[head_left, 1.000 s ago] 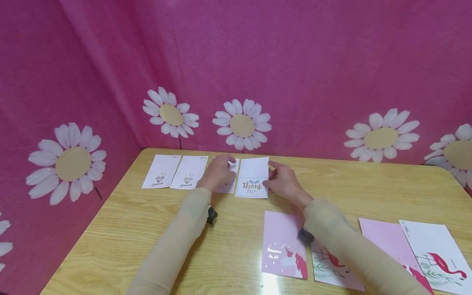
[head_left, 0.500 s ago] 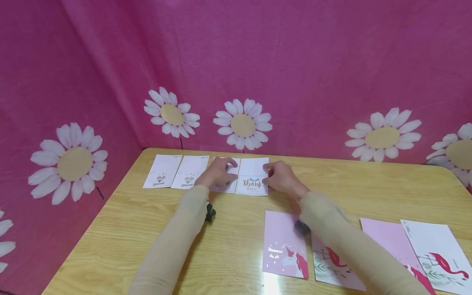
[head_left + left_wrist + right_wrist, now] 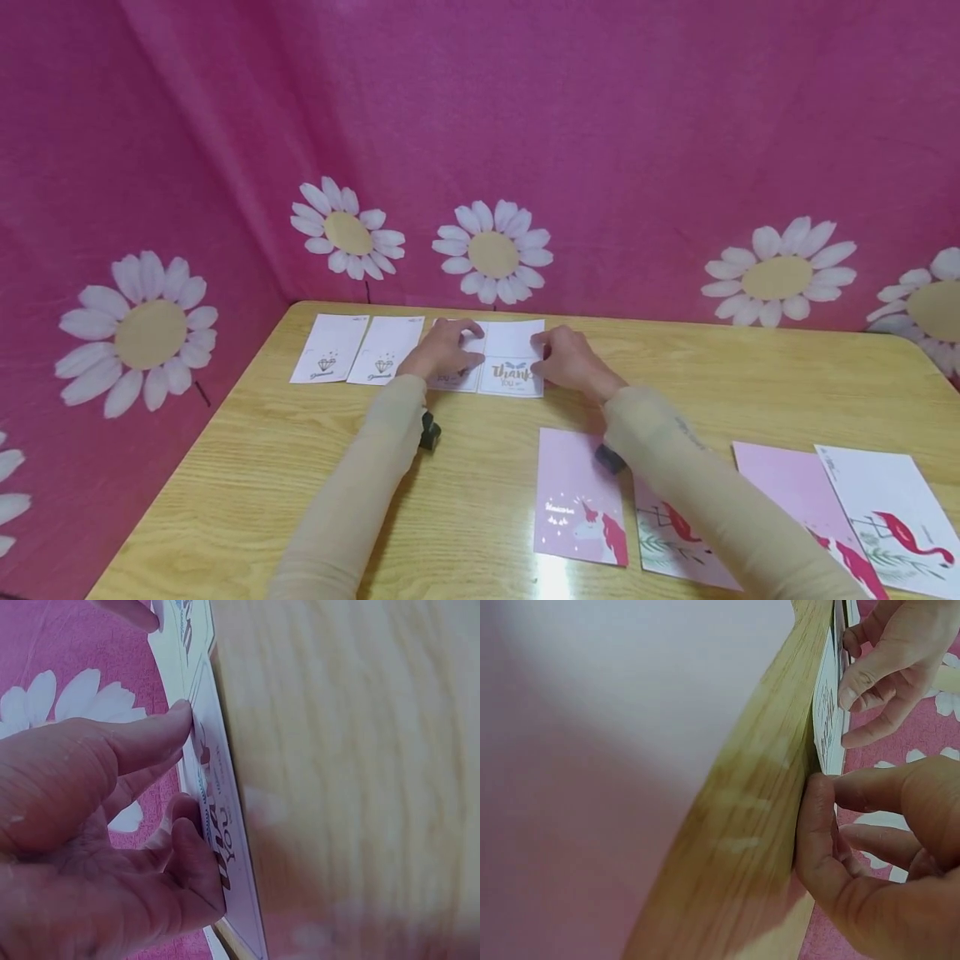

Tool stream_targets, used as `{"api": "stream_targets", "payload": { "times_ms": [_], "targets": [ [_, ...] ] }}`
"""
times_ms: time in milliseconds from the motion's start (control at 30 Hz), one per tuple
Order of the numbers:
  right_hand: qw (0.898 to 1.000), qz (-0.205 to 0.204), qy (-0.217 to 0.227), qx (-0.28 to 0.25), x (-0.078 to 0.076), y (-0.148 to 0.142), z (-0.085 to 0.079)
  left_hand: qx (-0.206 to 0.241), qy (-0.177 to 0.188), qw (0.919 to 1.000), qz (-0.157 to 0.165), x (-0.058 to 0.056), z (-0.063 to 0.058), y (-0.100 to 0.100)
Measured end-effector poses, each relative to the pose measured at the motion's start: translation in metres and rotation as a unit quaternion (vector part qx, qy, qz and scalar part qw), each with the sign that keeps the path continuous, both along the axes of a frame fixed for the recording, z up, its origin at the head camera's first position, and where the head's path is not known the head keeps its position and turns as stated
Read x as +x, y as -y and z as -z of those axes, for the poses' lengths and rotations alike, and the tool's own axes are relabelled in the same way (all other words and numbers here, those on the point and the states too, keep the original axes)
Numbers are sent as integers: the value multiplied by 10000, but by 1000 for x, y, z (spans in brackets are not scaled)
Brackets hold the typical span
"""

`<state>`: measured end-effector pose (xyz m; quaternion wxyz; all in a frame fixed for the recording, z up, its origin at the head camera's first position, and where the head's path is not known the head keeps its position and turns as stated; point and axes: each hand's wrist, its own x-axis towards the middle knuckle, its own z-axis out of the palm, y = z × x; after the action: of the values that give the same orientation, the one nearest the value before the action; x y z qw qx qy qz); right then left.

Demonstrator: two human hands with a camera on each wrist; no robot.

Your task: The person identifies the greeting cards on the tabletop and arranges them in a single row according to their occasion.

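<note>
Two white thank-you cards lie side by side near the table's back edge. My left hand (image 3: 442, 350) covers much of the left thank-you card (image 3: 234, 847), thumb and fingertips spread and touching it. At the right thank-you card (image 3: 512, 358), with gold lettering and a blue design, my right hand (image 3: 572, 360) pinches the right edge with bent fingers. In the right wrist view, its thumb and index finger meet at the card's end. Both cards look flat, their neighbouring edges almost touching. The hands partly hide the printing.
Two diamond-print cards (image 3: 386, 350) lie left of my left hand. At the front right are a pink unicorn card (image 3: 577, 492), a white flamingo card (image 3: 892, 517) and more such cards partly under my right forearm. A pink daisy-print curtain (image 3: 615, 150) stands behind the wooden table (image 3: 480, 492).
The right thank-you card has come slightly back and left, level with its neighbour. My right hand moved left with it, its fingers now further over the card. The left hand shifted only slightly.
</note>
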<state>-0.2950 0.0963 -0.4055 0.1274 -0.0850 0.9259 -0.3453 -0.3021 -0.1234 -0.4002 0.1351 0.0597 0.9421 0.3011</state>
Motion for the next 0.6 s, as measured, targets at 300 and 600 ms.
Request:
{"api": "stream_targets", "payload": {
  "times_ms": [300, 600],
  "targets": [
    [9993, -185, -179, 269, -3, 4, -2, 65, -159, 9998, 99, -3, 1, -3],
    [9996, 4, 156, 228, 1, 7, -1, 34, -149, 9999, 7, -2, 4, -3]
  ]
}}
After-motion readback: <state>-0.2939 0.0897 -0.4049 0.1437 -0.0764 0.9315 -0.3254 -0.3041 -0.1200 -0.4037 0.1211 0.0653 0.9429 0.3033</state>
